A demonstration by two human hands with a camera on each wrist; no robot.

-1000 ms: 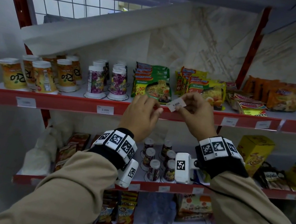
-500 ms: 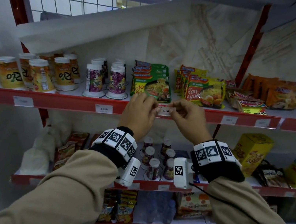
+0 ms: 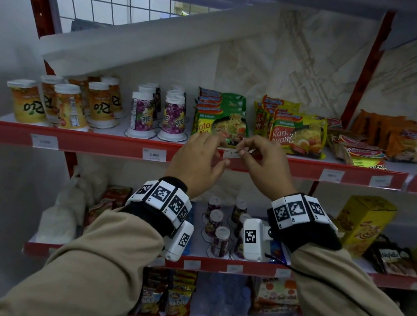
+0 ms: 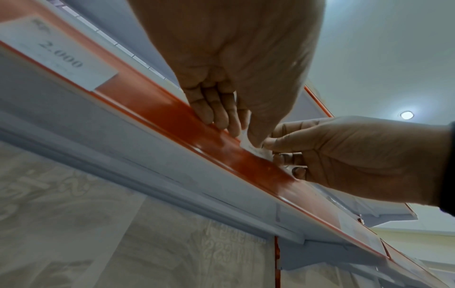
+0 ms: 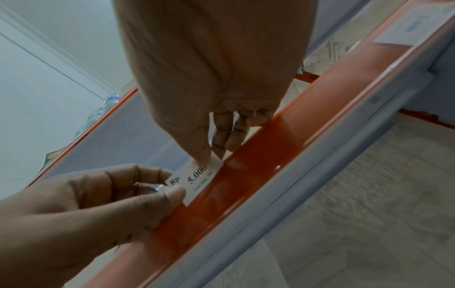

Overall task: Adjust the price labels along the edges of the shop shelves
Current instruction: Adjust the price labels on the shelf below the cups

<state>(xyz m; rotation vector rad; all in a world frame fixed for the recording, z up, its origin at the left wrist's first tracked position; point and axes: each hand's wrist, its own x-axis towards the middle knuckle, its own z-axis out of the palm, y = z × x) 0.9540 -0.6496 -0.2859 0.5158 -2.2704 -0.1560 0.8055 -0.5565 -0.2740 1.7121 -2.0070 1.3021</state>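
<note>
Hands pinching price label point(image 5: 194, 182) at red shelf rail point(image 3: 101, 146), frame centre.
White slip printed "Rp. 5.000": left hand point(image 3: 197, 160) and right hand point(image 3: 264, 163) each nip one end against the rail's upper edge.

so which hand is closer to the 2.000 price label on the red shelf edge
Left. The left hand sits just right of the 2.000 label; the right hand is farther right, past the 5.000 label both hands pinch.
</note>
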